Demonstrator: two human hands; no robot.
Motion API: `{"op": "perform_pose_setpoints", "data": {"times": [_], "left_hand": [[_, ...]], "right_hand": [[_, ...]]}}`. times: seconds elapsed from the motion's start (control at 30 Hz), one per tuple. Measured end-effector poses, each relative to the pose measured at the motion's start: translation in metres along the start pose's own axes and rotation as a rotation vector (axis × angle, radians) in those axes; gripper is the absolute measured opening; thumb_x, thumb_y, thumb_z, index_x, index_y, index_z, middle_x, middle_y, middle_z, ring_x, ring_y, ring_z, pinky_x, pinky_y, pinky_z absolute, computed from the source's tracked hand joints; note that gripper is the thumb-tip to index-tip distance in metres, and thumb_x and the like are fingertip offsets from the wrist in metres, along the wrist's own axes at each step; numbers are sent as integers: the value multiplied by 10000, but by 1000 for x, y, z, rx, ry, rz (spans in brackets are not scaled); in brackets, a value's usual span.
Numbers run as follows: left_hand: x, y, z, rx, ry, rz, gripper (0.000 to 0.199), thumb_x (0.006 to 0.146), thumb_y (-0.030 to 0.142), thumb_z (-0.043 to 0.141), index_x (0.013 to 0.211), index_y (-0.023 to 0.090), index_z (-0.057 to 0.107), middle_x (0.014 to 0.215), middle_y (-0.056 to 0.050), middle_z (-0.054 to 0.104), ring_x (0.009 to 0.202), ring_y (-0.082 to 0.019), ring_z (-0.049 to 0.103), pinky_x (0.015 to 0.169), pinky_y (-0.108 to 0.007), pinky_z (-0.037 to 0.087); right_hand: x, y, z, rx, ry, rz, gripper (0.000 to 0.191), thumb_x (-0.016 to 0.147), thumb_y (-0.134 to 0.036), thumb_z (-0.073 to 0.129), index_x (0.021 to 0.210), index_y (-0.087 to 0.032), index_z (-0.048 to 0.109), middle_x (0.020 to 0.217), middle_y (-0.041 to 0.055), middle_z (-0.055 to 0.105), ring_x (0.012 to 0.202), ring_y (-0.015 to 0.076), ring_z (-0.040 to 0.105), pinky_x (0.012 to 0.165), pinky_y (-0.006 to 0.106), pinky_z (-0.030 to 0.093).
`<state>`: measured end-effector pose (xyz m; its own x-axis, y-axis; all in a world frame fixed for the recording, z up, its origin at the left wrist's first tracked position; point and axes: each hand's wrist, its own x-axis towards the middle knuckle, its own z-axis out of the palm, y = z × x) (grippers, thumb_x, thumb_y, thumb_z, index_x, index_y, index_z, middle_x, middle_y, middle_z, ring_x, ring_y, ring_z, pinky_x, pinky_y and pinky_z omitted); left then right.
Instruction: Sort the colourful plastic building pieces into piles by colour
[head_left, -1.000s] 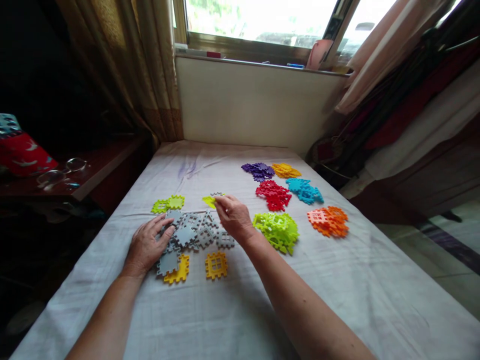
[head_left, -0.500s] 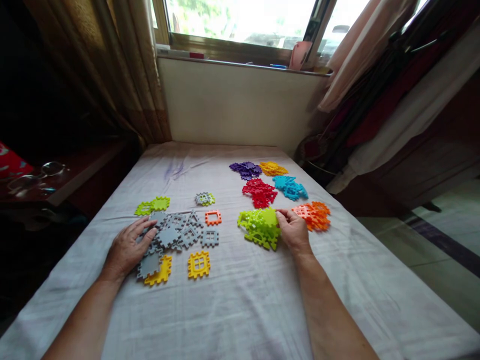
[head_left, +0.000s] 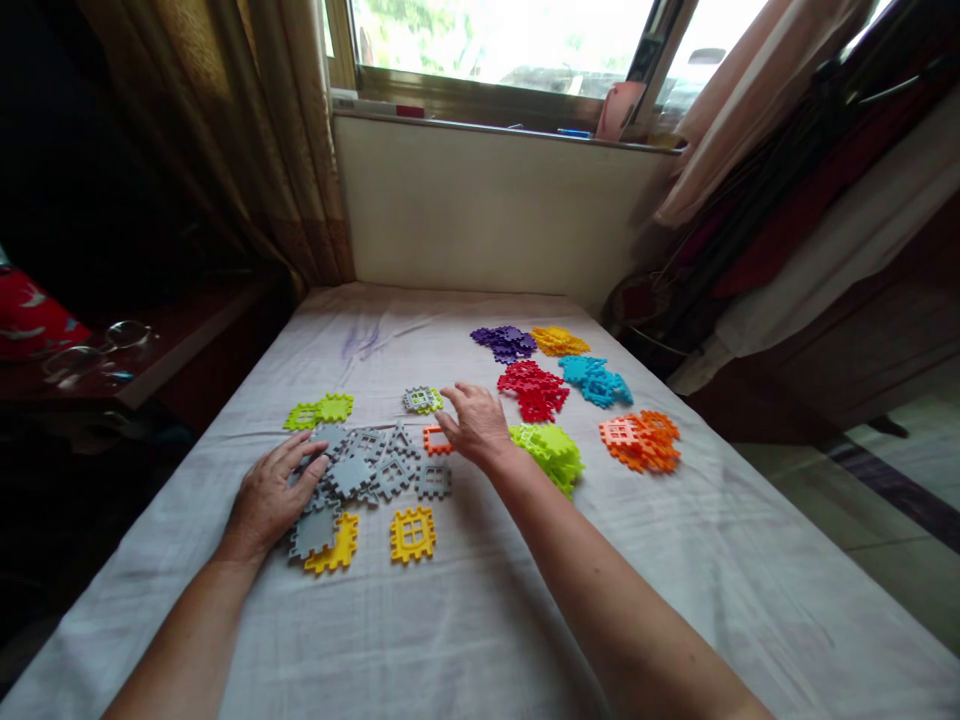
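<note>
My left hand (head_left: 277,490) rests with fingers apart on the left edge of a pile of grey interlocking plastic tiles (head_left: 351,474). Over the cloth, my right hand (head_left: 474,425) reaches leftward, fingers spread and nothing in them. Its fingertips are close to a small grey tile lying with a lime green one (head_left: 423,400), and it partly covers an orange square frame tile (head_left: 433,439). A grey window tile (head_left: 433,481) lies just below. Nearer to me are a yellow window tile (head_left: 412,534) and another yellow tile (head_left: 341,548) partly under a grey one.
Right of centre lie sorted piles: lime green (head_left: 553,460), orange (head_left: 645,442), red (head_left: 534,390), blue (head_left: 596,381), purple (head_left: 504,343) and yellow (head_left: 559,341). Lime green tiles (head_left: 330,408) lie at the left. Eyeglasses (head_left: 127,336) rest on a dark side surface.
My right hand has left the lime green pile and moved left to the small grey and green tiles, its fingers now apart. My left hand stays at the grey pile.
</note>
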<state>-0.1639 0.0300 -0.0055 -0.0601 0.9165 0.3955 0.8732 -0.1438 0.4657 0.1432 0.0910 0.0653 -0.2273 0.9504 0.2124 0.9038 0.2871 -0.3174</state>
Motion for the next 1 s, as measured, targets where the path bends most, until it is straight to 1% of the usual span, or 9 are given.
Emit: {"op": "perform_pose_setpoints", "data": {"times": [0.13,0.27,0.4,0.53,0.6,0.7,0.77,0.9,1.0], "left_hand": [[-1,1,0,-7,0,0,448,866,565,470,1047,250,732,1300,-81,673,1231,-275,607,1093,-451,446],[-2,2,1,-6,7,1,415,871,554,483,1037,264,729,1279,-60,687,1216,-256,615,1090,-429,449],[-2,3,1,0,12,-2,415,873,550,484,1048,264,729,1286,-61,684,1218,-260,613,1089,-434,448],[-2,4,1,5,13,3,424,866,560,479,1042,267,732,1268,-63,693,1211,-265,619,1085,-437,451],[-1,5,0,3,11,2,426,865,561,477,1042,267,730,1267,-61,694,1209,-263,620,1090,-437,446],[-1,4,0,-3,2,4,430,863,559,481,1042,257,728,1271,-67,692,1210,-268,620,1093,-441,445],[0,3,-1,-8,-3,8,430,861,557,486,1043,253,728,1276,-72,688,1214,-272,618,1096,-446,443],[0,2,-1,-20,-10,3,435,855,556,491,1048,248,729,1290,-80,681,1222,-278,614,1105,-456,434],[0,2,-2,-29,-20,-3,446,848,558,491,1055,242,729,1306,-86,672,1231,-282,608,1107,-464,430]], "right_hand": [[24,-28,27,-96,-159,-11,475,935,-450,556,1362,-244,587,1429,124,558,1354,306,433,1066,481,367],[13,-37,39,-47,-164,-138,348,958,-449,519,1215,-279,682,1396,53,605,1367,267,416,1101,471,307],[0,-37,39,60,-159,-255,288,984,-394,479,1078,-298,734,1244,-1,703,1230,196,542,1086,405,312],[14,-27,33,-5,-79,-109,350,935,-262,510,1251,-288,657,1372,30,631,1250,209,533,1032,381,363],[25,-22,29,-79,-114,-53,419,902,-272,552,1316,-261,613,1405,69,599,1273,239,513,999,389,386],[34,-19,24,-170,-236,-27,358,896,-350,574,1217,-221,670,1285,103,663,1209,267,550,942,392,407],[35,-19,22,-201,-258,-40,316,917,-379,555,1138,-209,703,1228,103,688,1163,268,573,923,387,403],[28,-22,24,-217,-208,-63,326,985,-369,467,1118,-186,702,1200,119,699,1122,258,591,918,385,382],[20,-19,21,-182,-112,-43,347,1028,-308,375,1107,-179,687,1167,127,706,1080,237,612,914,363,378]]}}
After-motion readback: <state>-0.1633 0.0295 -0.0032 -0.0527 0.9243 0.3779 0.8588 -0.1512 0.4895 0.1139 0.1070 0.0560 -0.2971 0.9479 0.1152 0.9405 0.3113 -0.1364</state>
